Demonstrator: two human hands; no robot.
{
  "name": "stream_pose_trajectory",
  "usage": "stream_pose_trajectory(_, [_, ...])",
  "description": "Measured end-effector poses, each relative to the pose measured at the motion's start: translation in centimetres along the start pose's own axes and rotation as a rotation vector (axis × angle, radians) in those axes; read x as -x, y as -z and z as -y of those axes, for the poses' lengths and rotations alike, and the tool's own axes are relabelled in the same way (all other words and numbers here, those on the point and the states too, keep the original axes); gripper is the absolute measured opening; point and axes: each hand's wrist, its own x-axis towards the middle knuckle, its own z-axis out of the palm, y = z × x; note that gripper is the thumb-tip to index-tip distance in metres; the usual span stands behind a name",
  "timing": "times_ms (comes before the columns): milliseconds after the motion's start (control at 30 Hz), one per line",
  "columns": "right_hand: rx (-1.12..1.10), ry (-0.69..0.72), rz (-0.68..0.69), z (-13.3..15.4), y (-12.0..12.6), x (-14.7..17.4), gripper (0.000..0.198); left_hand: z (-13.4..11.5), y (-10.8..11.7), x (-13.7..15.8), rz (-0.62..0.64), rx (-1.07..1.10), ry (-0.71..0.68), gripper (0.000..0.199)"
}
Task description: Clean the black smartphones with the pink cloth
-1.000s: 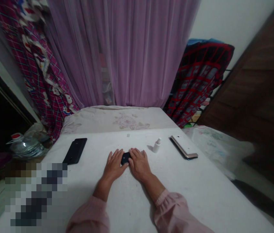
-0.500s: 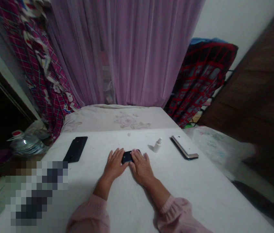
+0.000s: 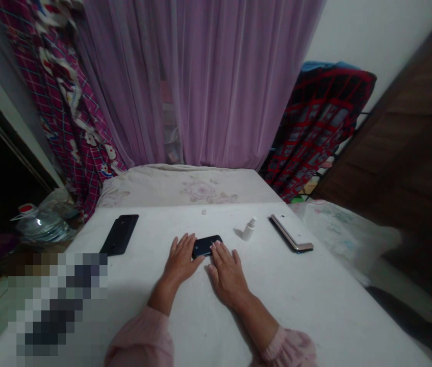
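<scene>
Compared with half a second ago, the right hand (image 3: pixel 230 275) has drawn back toward the person and a little outward, so the far right corner of the dark phone (image 3: pixel 202 246) now shows. The left hand (image 3: pixel 179 260) has barely shifted. For the work in hand, this seems to leave the left hand as the main steadying one, while the right reaches only the phone's near right part.

Taking the spray bottle (image 3: pixel 248 233) as landmark, the phone lies flat to its left and slightly nearer the person. The left hand, fingers spread and loosely extended, touches the phone's left end, its thumb by the near edge. The right hand is unclenched, straight fingertips laid on the phone; how hard either presses, I cannot tell.

A white phone (image 3: pixel 288 229) tops a stack just right of the bottle; dark phones (image 3: pixel 120 235) lie well to its left, past the left hand. The worktop (image 3: pixel 315 306) slants outward on the bottle's right beyond that stack, and a flowered cloth (image 3: pixel 200 188) lies behind it. The roomiest space for moving appears to be on the bottle's near side.
</scene>
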Motion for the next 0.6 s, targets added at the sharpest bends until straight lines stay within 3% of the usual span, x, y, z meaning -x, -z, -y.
stream_pose_trajectory(267, [-0.010,-0.051,0.021,-0.4,0.1,-4.6,0.051,-0.1,0.3,-0.1,0.062,0.002,0.022,0.056])
stream_pose_trajectory(600, [-0.021,-0.031,0.002,-0.3,-0.1,0.4,0.053,0.0,-0.2,0.0,-0.001,0.011,0.008,0.052])
